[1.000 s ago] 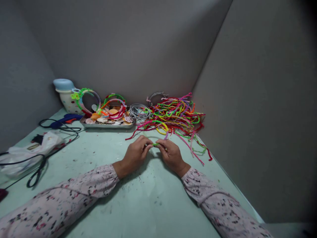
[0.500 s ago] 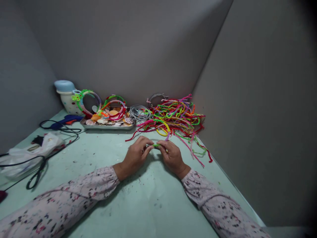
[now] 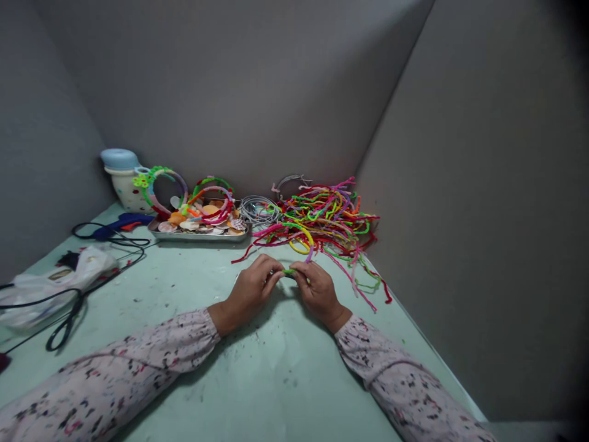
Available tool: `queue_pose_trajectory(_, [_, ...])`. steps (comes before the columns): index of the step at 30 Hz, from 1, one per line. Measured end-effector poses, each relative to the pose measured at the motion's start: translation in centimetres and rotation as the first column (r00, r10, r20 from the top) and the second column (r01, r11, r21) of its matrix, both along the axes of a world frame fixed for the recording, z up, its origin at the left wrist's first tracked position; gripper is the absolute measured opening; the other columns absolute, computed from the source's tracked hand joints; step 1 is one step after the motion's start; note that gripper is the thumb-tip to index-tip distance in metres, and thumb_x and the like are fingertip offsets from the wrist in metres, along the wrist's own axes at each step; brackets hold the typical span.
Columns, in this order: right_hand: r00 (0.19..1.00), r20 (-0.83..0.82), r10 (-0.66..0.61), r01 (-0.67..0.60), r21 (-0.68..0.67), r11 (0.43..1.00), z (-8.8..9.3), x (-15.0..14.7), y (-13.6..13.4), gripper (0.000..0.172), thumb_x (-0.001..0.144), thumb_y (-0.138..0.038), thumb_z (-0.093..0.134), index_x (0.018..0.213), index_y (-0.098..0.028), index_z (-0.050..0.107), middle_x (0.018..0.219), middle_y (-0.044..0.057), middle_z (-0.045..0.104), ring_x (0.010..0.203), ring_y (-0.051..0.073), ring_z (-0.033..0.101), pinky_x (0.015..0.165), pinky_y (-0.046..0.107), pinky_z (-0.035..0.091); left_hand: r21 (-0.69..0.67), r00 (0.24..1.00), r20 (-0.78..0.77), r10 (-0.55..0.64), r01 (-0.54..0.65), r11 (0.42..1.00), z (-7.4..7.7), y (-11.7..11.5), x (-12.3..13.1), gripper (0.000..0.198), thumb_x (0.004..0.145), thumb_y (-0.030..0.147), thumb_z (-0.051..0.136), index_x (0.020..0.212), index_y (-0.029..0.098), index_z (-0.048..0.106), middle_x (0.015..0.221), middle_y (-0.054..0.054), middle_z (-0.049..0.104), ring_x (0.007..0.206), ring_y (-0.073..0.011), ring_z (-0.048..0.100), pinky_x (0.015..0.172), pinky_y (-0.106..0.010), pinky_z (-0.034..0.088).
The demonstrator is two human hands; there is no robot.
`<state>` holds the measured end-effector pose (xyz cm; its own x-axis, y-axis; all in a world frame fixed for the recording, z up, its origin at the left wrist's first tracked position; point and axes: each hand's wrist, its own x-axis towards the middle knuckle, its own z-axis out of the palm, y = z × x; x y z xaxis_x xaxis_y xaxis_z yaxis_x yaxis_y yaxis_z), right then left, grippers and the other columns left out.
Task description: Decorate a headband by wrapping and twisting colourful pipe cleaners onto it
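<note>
Near the middle of the table my left hand (image 3: 257, 283) pinches one side of a hoop wrapped in coloured pipe cleaners (image 3: 304, 233). Facing it, my right hand (image 3: 317, 288) is closed on the same hoop, thumb and forefinger together. A short green piece (image 3: 289, 271) shows in the small gap between my fingertips. Beyond my hands the hoop's band runs through purple, yellow, green and pink. My fingers hide the rest of it. Just behind lies a tangled heap of pipe cleaners (image 3: 326, 212), several ends trailing toward my right hand.
At the back left a metal tray (image 3: 202, 236) holds shells, with wrapped hoops (image 3: 165, 172) standing on it. Coiled grey wire (image 3: 260, 210) lies beside it. Further left are a white cup with a blue lid (image 3: 120, 159), a blue tool (image 3: 108, 230), black cable (image 3: 80, 301) and a plastic bag (image 3: 41, 294).
Both hands stay pinched on the hoop in nearly the same place. The whole view has shifted very slightly; nothing else has visibly moved.
</note>
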<state>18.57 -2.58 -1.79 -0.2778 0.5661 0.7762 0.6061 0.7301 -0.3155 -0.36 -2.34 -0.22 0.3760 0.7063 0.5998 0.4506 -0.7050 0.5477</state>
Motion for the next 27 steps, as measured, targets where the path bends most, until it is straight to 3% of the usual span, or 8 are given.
queue_pose_trajectory(15, [1.000, -0.006, 0.024, -0.024, -0.041, 0.999, -0.04, -0.03, -0.02, 0.019, 0.096, -0.026, 0.048, 0.104, -0.022, 0.064, 0.091, 0.006, 0.071, 0.082, 0.018, 0.064, 0.075, 0.031, 0.051, 0.001, 0.998, -0.063, -0.007, 0.007, 1.000, 0.28, -0.11, -0.11, 0.015, 0.096, 0.025, 0.045, 0.090, 0.018, 0.057, 0.082, -0.002, 0.056, 0.076, -0.0151, 0.054, 0.069, -0.027, 0.043])
queue_pose_trajectory(21, [0.993, -0.065, 0.095, -0.102, -0.115, 0.988, 0.06, -0.07, -0.22, 0.024, 0.093, -0.022, 0.049, 0.114, -0.020, 0.060, 0.105, 0.007, 0.071, 0.092, 0.017, 0.068, 0.080, 0.030, 0.054, 0.004, 0.998, -0.062, 0.001, -0.001, 1.000, 0.20, -0.22, -0.07, 0.015, 0.096, 0.025, 0.046, 0.088, 0.018, 0.057, 0.081, -0.002, 0.055, 0.077, -0.0149, 0.053, 0.070, -0.027, 0.042])
queue_pose_trajectory(27, [0.993, -0.066, 0.096, -0.105, -0.161, 0.981, 0.26, -0.13, -0.38, 0.020, 0.094, -0.024, 0.049, 0.108, -0.020, 0.062, 0.098, 0.006, 0.073, 0.082, 0.016, 0.070, 0.074, 0.028, 0.055, 0.020, 0.997, -0.079, 0.005, -0.004, 1.000, 0.13, -0.06, -0.02, 0.015, 0.096, 0.026, 0.045, 0.091, 0.018, 0.057, 0.083, -0.003, 0.056, 0.078, -0.0153, 0.054, 0.070, -0.027, 0.044])
